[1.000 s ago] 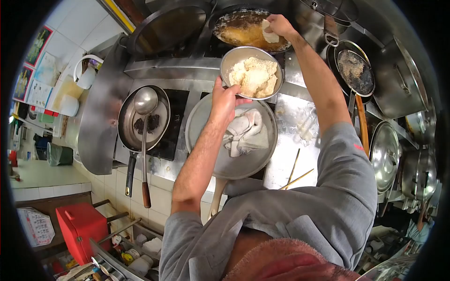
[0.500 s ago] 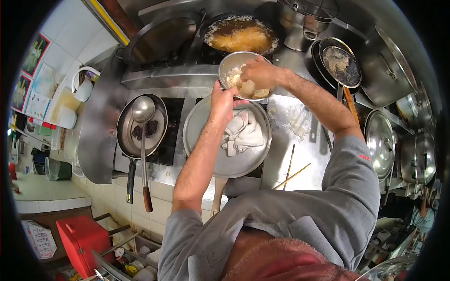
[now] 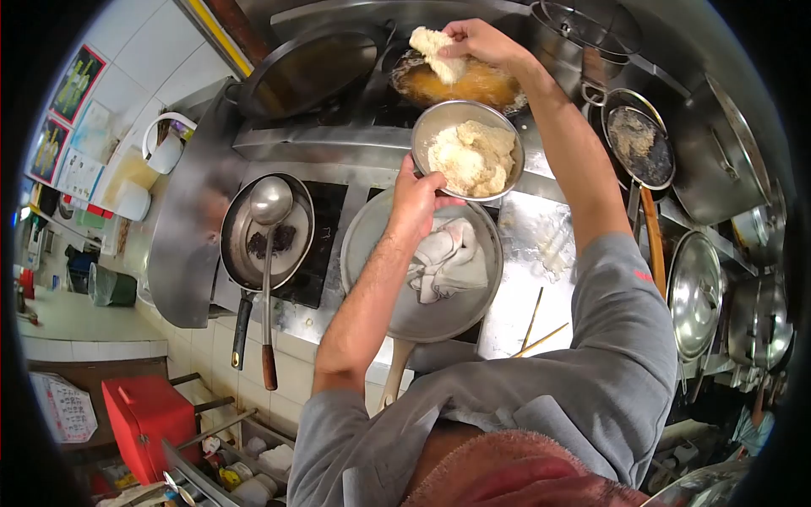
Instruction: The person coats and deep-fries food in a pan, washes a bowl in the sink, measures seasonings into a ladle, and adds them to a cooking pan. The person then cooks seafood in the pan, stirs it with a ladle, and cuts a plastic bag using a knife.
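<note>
My left hand (image 3: 416, 201) is closed on the rim of a metal bowl (image 3: 420, 144), which it holds over the stove front. Inside the bowl lie pale crumbs and several crumb-coated pieces (image 3: 486, 144). My right hand (image 3: 483, 44) pinches one pale breaded piece (image 3: 436, 52) above a wok of bubbling brown oil (image 3: 460, 83). Below the bowl, a wide grey pan (image 3: 367, 253) holds a folded white cloth (image 3: 456, 253); my left forearm crosses over this pan.
To the left, a frying pan (image 3: 228, 237) holds a ladle (image 3: 270, 200) and dark scraps. A dark wok (image 3: 312, 72) stands at the back left. A wooden-handled strainer (image 3: 640, 144), a large pot (image 3: 718, 160) and a lid (image 3: 694, 291) are at the right. Chopsticks (image 3: 534, 317) lie on the steel counter.
My right hand has come out of the bowl and moved up over the oil with a breaded piece. The bowl has shifted slightly right and down in view, its contents more visible.
</note>
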### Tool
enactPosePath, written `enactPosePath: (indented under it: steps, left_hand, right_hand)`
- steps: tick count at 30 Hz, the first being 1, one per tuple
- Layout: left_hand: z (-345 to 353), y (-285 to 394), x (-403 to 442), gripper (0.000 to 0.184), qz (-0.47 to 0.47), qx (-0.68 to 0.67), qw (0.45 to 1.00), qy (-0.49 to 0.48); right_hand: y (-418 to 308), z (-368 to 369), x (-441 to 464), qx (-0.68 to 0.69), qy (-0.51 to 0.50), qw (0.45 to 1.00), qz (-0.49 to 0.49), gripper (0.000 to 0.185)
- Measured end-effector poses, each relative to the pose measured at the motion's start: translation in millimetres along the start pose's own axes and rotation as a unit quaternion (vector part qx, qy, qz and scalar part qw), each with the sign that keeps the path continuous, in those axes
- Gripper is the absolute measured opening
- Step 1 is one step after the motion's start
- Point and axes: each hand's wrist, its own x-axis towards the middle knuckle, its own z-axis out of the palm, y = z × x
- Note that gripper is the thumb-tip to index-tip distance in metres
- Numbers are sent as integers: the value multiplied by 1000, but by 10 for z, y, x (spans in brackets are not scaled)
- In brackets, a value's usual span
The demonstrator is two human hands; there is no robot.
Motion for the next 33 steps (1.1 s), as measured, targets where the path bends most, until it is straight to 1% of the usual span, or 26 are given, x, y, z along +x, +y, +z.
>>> enactPosePath:
  steps: [1,2,3,4,5,6,8,9,11,13,15,16,18,19,21,22,23,25,26,28,29,30,31,32,33]
  left_hand:
    - [-23,-1,5,55,-1,2,1000,7]
    - [-47,-16,2,56,-5,6,1000,2]
    - [-68,-45,-13,57,-12,7,1000,-4]
    - [-85,-60,-14,59,-12,9,1000,-7]
    - [-97,-76,-10,59,-17,8,1000,-2]
    - [-107,-97,-12,57,-8,13,1000,4]
    - [-126,-126,-12,54,-3,17,1000,12]
    - [-128,-130,-6,54,-2,15,1000,14]
    - [-113,-121,3,54,1,11,1000,9]
    - [-101,-112,-5,59,0,4,1000,17]
    - [-67,-118,-9,55,13,-12,1000,11]
    - [-41,-112,-8,53,19,-18,1000,7]
    - [17,-105,-50,51,29,-25,999,-3]
    - [65,-100,-65,49,27,-29,999,0]
    - [115,-106,-72,47,29,-34,999,1]
    - [114,-128,-60,48,32,-34,999,-7]
    - [115,-125,-66,48,35,-33,999,-14]
    - [104,-117,-68,48,33,-27,999,-10]
    - [98,-106,-70,49,27,-23,999,-4]
    - [72,-84,-55,49,30,-22,999,-6]
    - [57,-73,-44,50,30,-22,999,-8]
    - [49,-64,-31,50,31,-23,999,-7]
    - [42,-56,-15,50,30,-26,999,-4]
    - [36,-46,4,50,29,-30,999,-1]
    - [29,-34,17,50,29,-30,999,0]
  right_hand:
    - [9,-104,85,-43,-29,998,-32,23]
    - [527,-57,408,-191,58,979,41,26]
    - [794,-28,530,-184,53,981,44,26]
    - [993,-5,609,-283,68,953,81,26]
    - [1178,7,668,-381,82,914,115,27]
    - [1313,33,698,-377,77,915,118,27]
    - [1494,77,701,-441,109,885,104,29]
    - [1284,135,603,-440,107,885,108,29]
    - [687,248,332,-308,29,950,49,35]
    - [22,603,-268,-408,4,912,50,37]
    - [-259,784,-714,-553,-66,830,34,39]
    - [-239,817,-828,-559,-64,826,36,39]
    - [-59,942,-1013,-639,-26,768,19,38]
    - [5,958,-1033,-645,-22,764,18,38]
    - [47,959,-1033,-651,-4,759,-5,33]
    - [80,960,-1031,-661,-5,750,6,28]
    - [105,970,-1043,-662,-2,749,5,28]
    - [166,976,-1046,-680,25,731,-51,22]
    - [111,964,-1023,-681,27,730,-53,22]
    - [15,892,-957,-532,82,838,87,19]
    - [-54,828,-921,-532,82,838,85,19]
    - [-104,732,-877,-401,126,902,96,19]
    - [-112,651,-831,-260,167,945,107,20]
    - [18,575,-756,-127,209,966,87,19]
    - [78,483,-656,-127,208,966,86,19]
